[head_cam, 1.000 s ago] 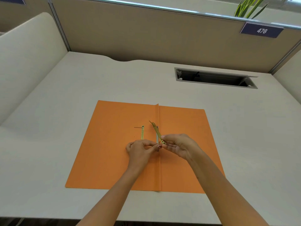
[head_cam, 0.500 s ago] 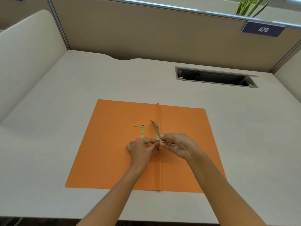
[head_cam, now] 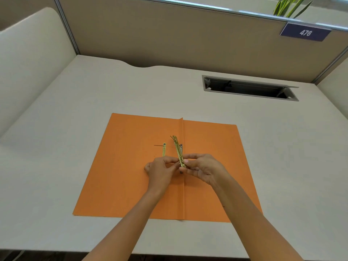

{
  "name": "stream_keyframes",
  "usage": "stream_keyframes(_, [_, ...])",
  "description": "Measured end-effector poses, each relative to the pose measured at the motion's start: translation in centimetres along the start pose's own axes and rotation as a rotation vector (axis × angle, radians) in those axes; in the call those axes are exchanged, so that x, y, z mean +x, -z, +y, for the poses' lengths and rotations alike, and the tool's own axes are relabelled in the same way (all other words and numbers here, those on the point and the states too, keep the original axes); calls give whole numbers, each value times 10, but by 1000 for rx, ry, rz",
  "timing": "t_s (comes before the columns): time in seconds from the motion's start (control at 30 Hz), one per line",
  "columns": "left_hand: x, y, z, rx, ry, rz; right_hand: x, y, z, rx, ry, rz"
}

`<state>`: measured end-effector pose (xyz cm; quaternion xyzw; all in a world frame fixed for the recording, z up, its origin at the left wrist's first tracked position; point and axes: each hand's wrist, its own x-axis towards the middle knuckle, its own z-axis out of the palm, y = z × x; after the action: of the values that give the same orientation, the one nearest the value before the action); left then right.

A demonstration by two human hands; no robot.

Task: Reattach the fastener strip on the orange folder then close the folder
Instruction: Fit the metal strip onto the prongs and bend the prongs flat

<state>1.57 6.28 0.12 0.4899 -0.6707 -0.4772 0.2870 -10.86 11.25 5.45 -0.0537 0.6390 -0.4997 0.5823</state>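
Note:
An orange folder (head_cam: 128, 166) lies open and flat on the desk, its centre crease running towards me. Above the crease, a gold metal fastener strip (head_cam: 178, 148) is raised at a slant, its far end pointing away and slightly left. My left hand (head_cam: 162, 171) and my right hand (head_cam: 202, 169) both pinch the strip's near end between fingertips. A second gold fastener piece (head_cam: 164, 150) lies flat on the folder's left half, partly hidden by my left hand. Small punched holes (head_cam: 181, 172) show by the crease.
The pale desk (head_cam: 75, 113) is bounded by beige partition walls (head_cam: 169, 38) at the back and sides. An open cable slot (head_cam: 248, 88) sits in the desk at the back right. A blue tag "476" (head_cam: 305, 32) and plant leaves (head_cam: 290, 6) are above it.
The raised strip has swung to a steeper, more upright slant and my fingertips have shifted slightly along its near end. The folder has stayed put.

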Motion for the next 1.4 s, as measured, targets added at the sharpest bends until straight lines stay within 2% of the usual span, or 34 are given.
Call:
stream_keyframes(0.1, [3, 2, -3, 65, -5, -7, 1, -2, 9, -57, 81, 67])
stream_keyframes(0.27, [12, 5, -6, 149, -66, 59, 3, -7, 28, -290, 235, 277])
stream_keyframes(0.5, [26, 3, -10, 351, -88, -92, 4, -10, 50, -485, 402, 380])
stream_keyframes(0.73, [30, 2, -14, 490, -167, -146, 2, -5, 50, -772, 543, 505])
stream_keyframes(0.97, [30, 1, -16, 662, -221, -160, 26, 2, 30, -684, 729, 475])
stream_keyframes(1.07, [30, 1, -18, 692, -235, -156, 42, 0, 23, -668, 752, 429])
stream_keyframes(1.4, [34, 4, -21, 728, -239, -152, 71, -5, 8, -864, 851, 324])
